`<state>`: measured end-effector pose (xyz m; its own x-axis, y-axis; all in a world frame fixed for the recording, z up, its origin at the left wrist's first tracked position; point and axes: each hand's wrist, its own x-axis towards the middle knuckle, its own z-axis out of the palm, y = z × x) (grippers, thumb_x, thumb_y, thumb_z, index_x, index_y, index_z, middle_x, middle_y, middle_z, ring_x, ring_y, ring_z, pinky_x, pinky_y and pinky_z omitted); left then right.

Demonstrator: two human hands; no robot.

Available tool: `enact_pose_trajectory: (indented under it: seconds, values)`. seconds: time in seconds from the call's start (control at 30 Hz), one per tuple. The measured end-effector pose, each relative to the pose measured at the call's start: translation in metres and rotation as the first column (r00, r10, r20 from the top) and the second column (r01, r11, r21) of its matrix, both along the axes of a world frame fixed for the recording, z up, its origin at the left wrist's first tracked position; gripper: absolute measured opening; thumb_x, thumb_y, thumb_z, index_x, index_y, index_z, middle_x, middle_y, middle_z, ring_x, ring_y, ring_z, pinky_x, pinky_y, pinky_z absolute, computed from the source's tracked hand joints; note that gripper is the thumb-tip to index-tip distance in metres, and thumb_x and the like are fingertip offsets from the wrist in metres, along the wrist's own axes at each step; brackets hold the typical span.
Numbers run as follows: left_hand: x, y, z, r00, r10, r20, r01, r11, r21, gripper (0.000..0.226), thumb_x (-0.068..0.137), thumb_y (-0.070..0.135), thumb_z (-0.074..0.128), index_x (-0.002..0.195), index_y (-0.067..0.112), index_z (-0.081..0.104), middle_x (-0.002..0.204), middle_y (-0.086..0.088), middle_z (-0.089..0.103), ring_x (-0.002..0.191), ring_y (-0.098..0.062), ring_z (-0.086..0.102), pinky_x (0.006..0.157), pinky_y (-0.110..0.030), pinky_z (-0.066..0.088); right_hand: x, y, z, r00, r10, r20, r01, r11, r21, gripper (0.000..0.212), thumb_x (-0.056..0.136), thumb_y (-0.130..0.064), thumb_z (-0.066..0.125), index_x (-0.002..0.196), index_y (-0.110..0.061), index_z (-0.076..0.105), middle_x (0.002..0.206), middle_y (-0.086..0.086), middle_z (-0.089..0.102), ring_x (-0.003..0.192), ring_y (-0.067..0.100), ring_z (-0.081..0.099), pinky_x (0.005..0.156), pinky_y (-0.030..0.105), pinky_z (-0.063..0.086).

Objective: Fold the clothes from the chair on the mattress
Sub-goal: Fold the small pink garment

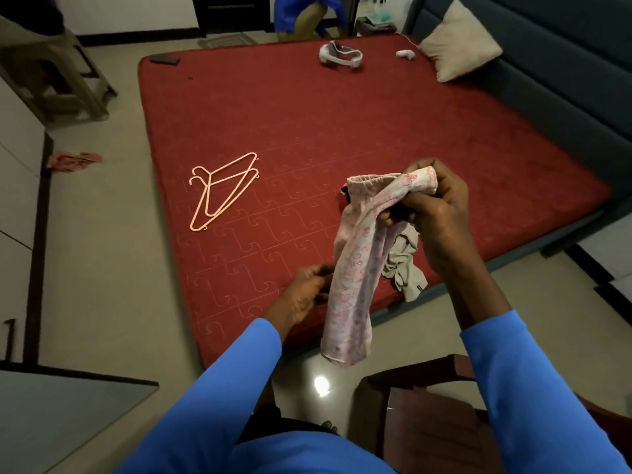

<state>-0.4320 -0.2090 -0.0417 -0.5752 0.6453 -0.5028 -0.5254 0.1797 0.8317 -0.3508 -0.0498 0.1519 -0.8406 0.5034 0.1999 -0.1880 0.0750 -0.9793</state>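
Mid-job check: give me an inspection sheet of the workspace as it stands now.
Surface: red mattress, on the floor.
Job's things: pink garment held up over the near edge; grey garment crumpled on the mattress.
Clutter: two hangers, headset, controller, dark phone.
Hands: right hand grips the pink garment's top; left hand pinches its side.
Cables: thin cord by the controller.
Surroundings: wooden chair, sofa, pillow, plastic stool.

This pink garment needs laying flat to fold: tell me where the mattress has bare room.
Widest: the mattress middle, bordered by the hangers, the headset and the pillow. Smaller: the near strip between the hangers and the grey garment. Crowded: the near right edge, under that garment.
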Motion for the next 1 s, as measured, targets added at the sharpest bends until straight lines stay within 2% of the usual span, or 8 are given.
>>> enact_pose_trajectory:
  seconds: [0.07,0.2,0.33,0.5,0.6,0.7,0.87,1.0]
  values:
    - [-0.016,-0.017,0.003,0.982,0.054,-0.178,-0.062,0.997,-0.035,0.021,0.090,0.004,0.074,0.106,0.016,0.078,0.090,0.004,0.079,0.077,-0.006,0.069,0.062,-0.022,0.053,0.002,0.005,-0.002,0.994,-0.107,-0.006,0.107,0.994,0.006,0.032,0.086,0.022,0.045,0.092,-0.007,0.057,0.065,-0.001,0.067,0.055,0.019,0.064,0.052,0.031,0.056]
    - [-0.052,-0.062,0.016,0.860,0.122,-0.496,-0.151,0.988,-0.017,0.034,0.082,-0.003,0.080,0.101,0.025,0.078,0.079,0.011,0.076,0.069,-0.006,0.064,0.065,-0.024,0.053,0.003,0.017,-0.020,0.945,-0.324,0.034,0.326,0.942,-0.078,0.028,0.085,0.020,0.048,0.101,-0.002,0.057,0.064,-0.004,0.066,0.052,0.014,0.063,0.050,0.029,0.054]
    - [-0.069,-0.100,0.042,0.590,0.027,-0.807,-0.250,0.956,-0.151,0.019,0.081,0.031,0.082,0.100,0.033,0.079,0.064,0.008,0.065,0.056,-0.007,0.049,0.056,-0.029,0.043,0.002,0.030,-0.044,0.892,-0.434,0.128,0.447,0.889,-0.102,0.027,0.084,0.015,0.050,0.102,-0.005,0.056,0.066,0.010,0.064,0.045,0.016,0.062,0.043,0.024,0.049]
    - [-0.069,-0.130,0.091,0.231,-0.024,-0.973,-0.385,0.916,-0.114,0.012,0.086,0.025,0.083,0.097,0.025,0.078,0.068,0.005,0.066,0.059,-0.010,0.058,0.058,-0.025,0.045,0.006,0.028,-0.065,0.887,-0.418,0.197,0.441,0.893,-0.092,0.025,0.089,0.009,0.051,0.097,-0.015,0.056,0.053,0.004,0.061,0.039,0.018,0.059,0.038,0.024,0.047]
    - [-0.079,-0.142,0.097,0.314,-0.264,-0.912,-0.375,0.848,-0.375,0.015,0.081,0.031,0.087,0.089,0.026,0.075,0.067,0.011,0.062,0.061,-0.002,0.057,0.062,-0.033,0.049,0.000,0.018,-0.080,0.884,-0.359,0.299,0.400,0.913,-0.087,0.026,0.083,0.006,0.047,0.095,-0.014,0.060,0.058,0.014,0.063,0.040,0.023,0.062,0.041,0.026,0.047]
    - [-0.078,-0.157,0.099,0.346,-0.341,-0.874,-0.364,0.810,-0.460,0.021,0.078,0.035,0.088,0.084,0.032,0.068,0.085,0.008,0.064,0.069,-0.008,0.058,0.066,-0.033,0.049,-0.006,0.010,-0.094,0.870,-0.362,0.335,0.431,0.889,-0.157,0.032,0.079,0.005,0.043,0.095,-0.014,0.063,0.059,0.016,0.063,0.040,0.025,0.061,0.041,0.026,0.046]
    - [-0.066,-0.188,0.096,0.775,-0.051,-0.630,-0.201,0.925,-0.322,0.012,0.092,0.017,0.077,0.093,0.010,0.067,0.080,-0.011,0.064,0.051,-0.010,0.048,0.047,-0.024,0.041,-0.009,-0.008,-0.112,0.872,-0.302,0.386,0.428,0.853,-0.299,0.028,0.082,0.012,0.041,0.087,-0.008,0.059,0.055,0.010,0.059,0.039,0.022,0.061,0.038,0.025,0.047]
    - [-0.075,-0.205,0.087,0.799,0.103,-0.593,-0.307,0.917,-0.255,0.007,0.096,0.013,0.072,0.101,0.007,0.072,0.081,-0.017,0.059,0.052,-0.014,0.047,0.045,-0.022,0.040,-0.024,-0.022,-0.128,0.861,-0.274,0.428,0.450,0.804,-0.390,0.028,0.081,0.017,0.042,0.088,-0.004,0.058,0.064,0.015,0.056,0.039,0.019,0.058,0.038,0.024,0.047]
